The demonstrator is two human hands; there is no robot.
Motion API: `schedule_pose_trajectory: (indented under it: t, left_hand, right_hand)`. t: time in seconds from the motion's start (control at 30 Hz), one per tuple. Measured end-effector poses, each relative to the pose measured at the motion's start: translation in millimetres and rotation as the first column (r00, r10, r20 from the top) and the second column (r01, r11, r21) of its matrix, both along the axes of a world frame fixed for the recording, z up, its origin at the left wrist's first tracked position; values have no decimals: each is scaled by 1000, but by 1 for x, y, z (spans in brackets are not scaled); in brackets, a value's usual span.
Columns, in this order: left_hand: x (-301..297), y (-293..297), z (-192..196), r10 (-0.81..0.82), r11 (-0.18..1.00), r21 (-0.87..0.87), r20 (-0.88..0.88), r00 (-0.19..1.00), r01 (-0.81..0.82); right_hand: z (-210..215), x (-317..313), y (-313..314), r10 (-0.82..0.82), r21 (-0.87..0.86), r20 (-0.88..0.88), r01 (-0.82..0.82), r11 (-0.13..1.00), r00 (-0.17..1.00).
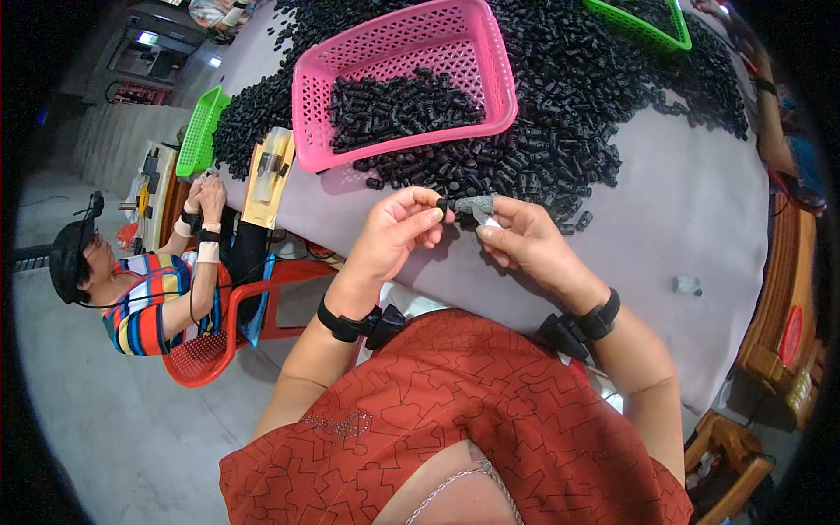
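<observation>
Between thumb and fingers, my left hand (392, 233) pinches a small black plastic part (444, 208). My right hand (535, 238) is closed on a short grey, rough-looking tool (475, 204) with a pale flat piece beneath it. The tip of that tool meets or nearly meets the black part; contact is too small to make out. Just beyond my hands spreads a large heap of similar black parts (560, 131). A pink perforated basket (315, 157) stands on the heap, partly filled with more of them.
Green baskets (201, 131) (678, 39) stand at the far left and far right. A yellow board (262, 188) lies at the table's left edge. A small translucent piece (687, 285) rests on the tablecloth. At left, a person (166, 289) sits on a red chair (219, 350); another person's arm (770, 114) is at right.
</observation>
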State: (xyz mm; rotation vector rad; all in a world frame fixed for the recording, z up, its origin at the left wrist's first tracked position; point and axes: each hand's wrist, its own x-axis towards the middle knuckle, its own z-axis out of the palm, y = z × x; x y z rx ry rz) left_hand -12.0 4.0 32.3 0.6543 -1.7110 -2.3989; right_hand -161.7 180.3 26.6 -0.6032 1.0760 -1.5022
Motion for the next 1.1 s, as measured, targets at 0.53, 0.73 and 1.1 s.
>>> schedule_pose_trajectory:
  t: [0.53,0.73,1.1]
  left_hand:
    - [-4,3,-12,35,864,503,-95,995,18]
    - [-11,13,-12,41,776,630,-99,994,31]
    - [-10,15,-15,32,768,639,-103,994,42]
  right_hand:
    - [-6,1,0,25,-90,-20,-27,996,999]
    - [-4,2,2,76,-86,-13,-77,993,997]
    - [-1,0,1,104,-89,-37,-107,990,994]
